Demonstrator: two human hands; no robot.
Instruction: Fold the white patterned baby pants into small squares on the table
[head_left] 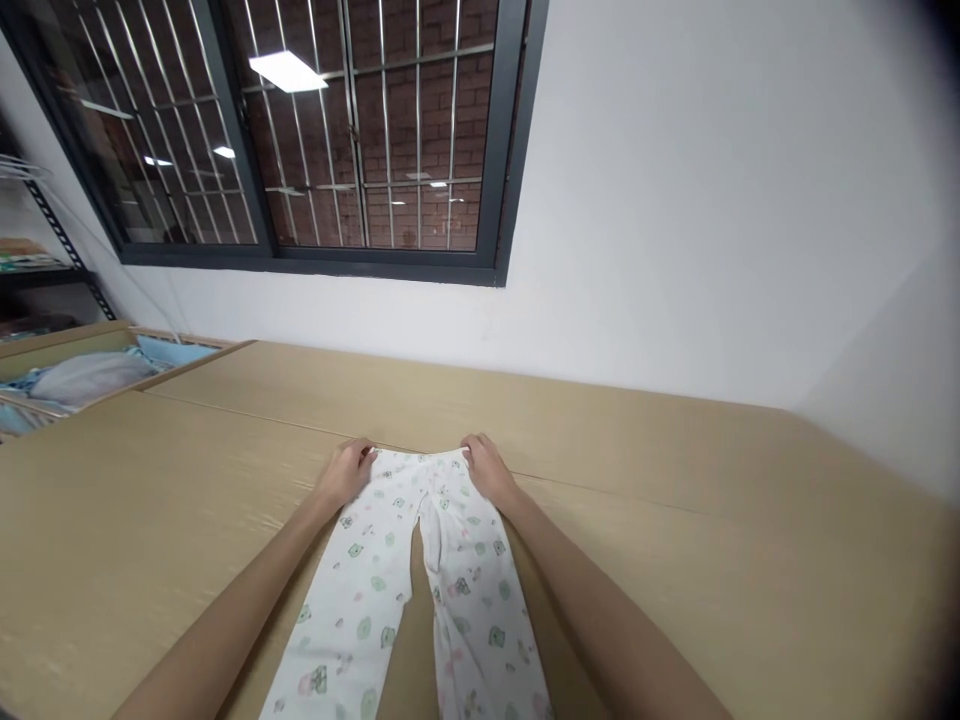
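Note:
A pair of white trousers (375,560) with a green and pink print lies spread on the tan tabletop, waistband away from me. Both legs run towards me and pass out of the picture at the bottom. The right-hand leg has creases along its inner side. My left hand (349,472) is closed on the left corner of the waistband. At the opposite corner, my right hand (486,466) pinches the waistband's right end. The fabric between the two hands is stretched nearly straight.
The tan tabletop (675,460) reaches back to a white wall (675,200), with seams across it. At the left stands a wooden-edged bin (187,368) with blue and white cloth in it. A barred window (315,262) is above, and a shelf rack (56,278) is at far left.

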